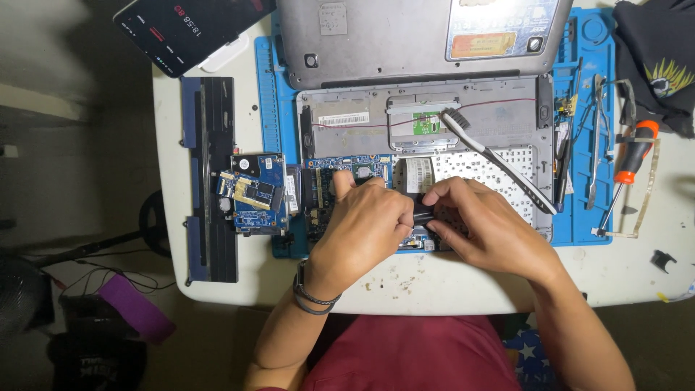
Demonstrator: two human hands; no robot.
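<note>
**Both hands on a small black part**

Gripping with both hands, my left hand (362, 221) and right hand (481, 224) pinch a small black part (422, 212) between closed fingertips, over the near edge of the opened laptop (376, 123). A toothbrush (496, 159) lies just beyond, a screwdriver (630, 163) far right on the desk (507, 279).

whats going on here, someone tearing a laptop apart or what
A person works on an opened laptop lying on a blue mat. Both hands, left hand and right hand, pinch a small black part over the exposed circuit board. A brush rests across the chassis; a hard drive, a battery and a screwdriver lie alongside.
</note>
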